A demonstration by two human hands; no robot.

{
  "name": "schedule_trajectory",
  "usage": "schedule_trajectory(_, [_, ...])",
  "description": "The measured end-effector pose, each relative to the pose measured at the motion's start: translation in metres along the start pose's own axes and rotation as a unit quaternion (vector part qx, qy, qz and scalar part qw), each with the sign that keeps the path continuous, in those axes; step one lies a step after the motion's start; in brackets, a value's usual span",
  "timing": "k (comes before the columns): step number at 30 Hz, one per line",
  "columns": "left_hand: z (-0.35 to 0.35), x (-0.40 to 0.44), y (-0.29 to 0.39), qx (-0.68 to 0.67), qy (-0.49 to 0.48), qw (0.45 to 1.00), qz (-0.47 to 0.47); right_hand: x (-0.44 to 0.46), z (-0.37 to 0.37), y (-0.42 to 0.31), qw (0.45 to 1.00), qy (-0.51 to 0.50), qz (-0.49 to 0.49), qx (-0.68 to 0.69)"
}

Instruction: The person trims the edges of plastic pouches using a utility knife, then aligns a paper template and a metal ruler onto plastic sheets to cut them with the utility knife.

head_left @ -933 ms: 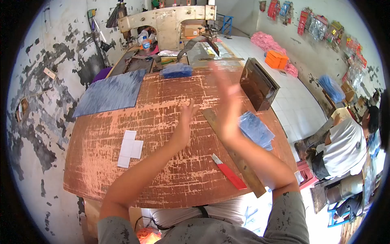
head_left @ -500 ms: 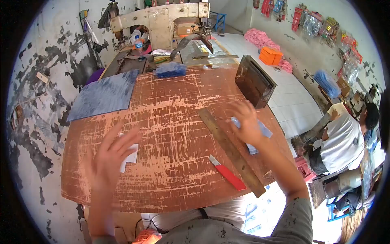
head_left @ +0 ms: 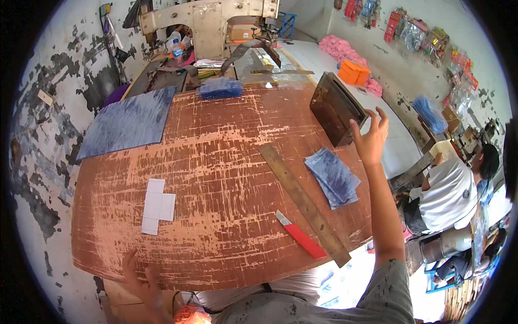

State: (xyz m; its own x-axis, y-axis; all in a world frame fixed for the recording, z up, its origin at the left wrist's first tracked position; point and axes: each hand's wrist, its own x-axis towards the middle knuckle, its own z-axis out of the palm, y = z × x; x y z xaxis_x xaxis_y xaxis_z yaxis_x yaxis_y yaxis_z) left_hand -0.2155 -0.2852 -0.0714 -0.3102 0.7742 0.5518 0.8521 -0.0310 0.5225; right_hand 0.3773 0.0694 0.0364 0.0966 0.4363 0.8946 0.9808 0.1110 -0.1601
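My right hand [head_left: 371,135], thumb and fingers spread, is beside a dark, glossy rectangular block [head_left: 337,110] standing upright at the table's right edge; whether it touches cannot be told. My left hand [head_left: 141,276] is low at the front edge, slightly blurred, its fingers apart and holding nothing. Beyond it lies a white paper cutout [head_left: 157,207] with ruled lines. A worn metal ruler [head_left: 302,202] lies diagonally at right of centre, with a red-handled cutter knife [head_left: 301,240] alongside. Right of the ruler are overlapping blue streaked pieces [head_left: 333,179].
A large blue streaked sheet [head_left: 129,123] covers the scratched brown tabletop's [head_left: 216,162] far left. A blue stack [head_left: 220,87] sits at the back, before a cream-coloured machine [head_left: 210,29]. Another person [head_left: 453,186] sits at right. An orange box [head_left: 353,72] lies on the white floor.
My right hand has moved from over the blue pieces up and right to the dark block. My left hand has drawn back from the paper cutout towards the front edge, uncovering it.
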Motion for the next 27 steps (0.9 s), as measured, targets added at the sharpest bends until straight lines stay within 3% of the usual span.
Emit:
schedule_trajectory(8, [0.016, 0.001, 0.002, -0.037, 0.008, 0.999, -0.004, 0.003, 0.027, 0.011, 0.998, -0.052, 0.045, 0.008])
schedule_trajectory(17, [0.020, -0.002, 0.003, -0.037, 0.017, 0.998, -0.056, 0.007, 0.054, 0.039, 0.974, -0.060, 0.105, 0.192])
schedule_trajectory(19, [0.019, -0.001, 0.005, -0.044, 0.017, 0.997, -0.064, 0.015, 0.049, 0.034, 0.938, -0.035, 0.127, 0.320])
schedule_trajectory(20, [0.020, -0.001, 0.005, -0.044, 0.020, 0.997, -0.063, 0.022, 0.040, 0.028, 0.938, -0.032, 0.126, 0.321])
schedule_trajectory(22, [0.019, -0.001, 0.005, -0.045, 0.014, 0.997, -0.065, 0.036, 0.015, 0.013, 0.912, -0.092, 0.184, 0.354])
schedule_trajectory(27, [0.003, 0.035, 0.036, -0.069, -0.021, 0.997, -0.019, 0.054, -0.011, -0.012, 0.828, -0.086, 0.154, 0.532])
